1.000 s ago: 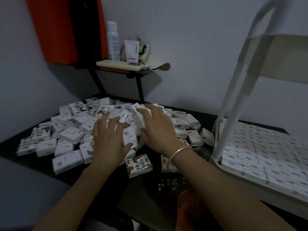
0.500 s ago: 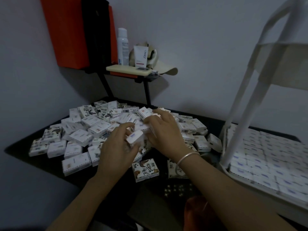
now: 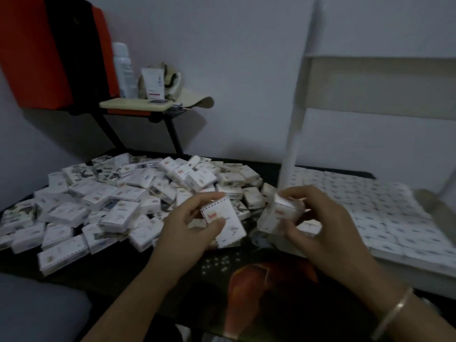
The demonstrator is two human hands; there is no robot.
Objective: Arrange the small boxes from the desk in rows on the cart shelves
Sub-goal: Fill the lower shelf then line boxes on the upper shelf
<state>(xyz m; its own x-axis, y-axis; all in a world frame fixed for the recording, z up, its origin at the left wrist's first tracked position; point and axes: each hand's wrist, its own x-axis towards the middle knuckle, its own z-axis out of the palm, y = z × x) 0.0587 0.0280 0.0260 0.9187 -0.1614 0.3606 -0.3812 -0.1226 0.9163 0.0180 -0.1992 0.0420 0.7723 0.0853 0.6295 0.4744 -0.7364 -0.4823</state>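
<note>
Head view: my left hand (image 3: 183,228) and right hand (image 3: 330,225) each pinch small boxes (image 3: 223,222), seemingly light stiff card, best gripped across flat faces.

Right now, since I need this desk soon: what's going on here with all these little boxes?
A person's left hand holds one small white cardboard box and the right hand holds another white box, in front of a loose pile of similar boxes on the dark desk. The white cart's lower shelf, at right, already carries neat rows of boxes.
</note>
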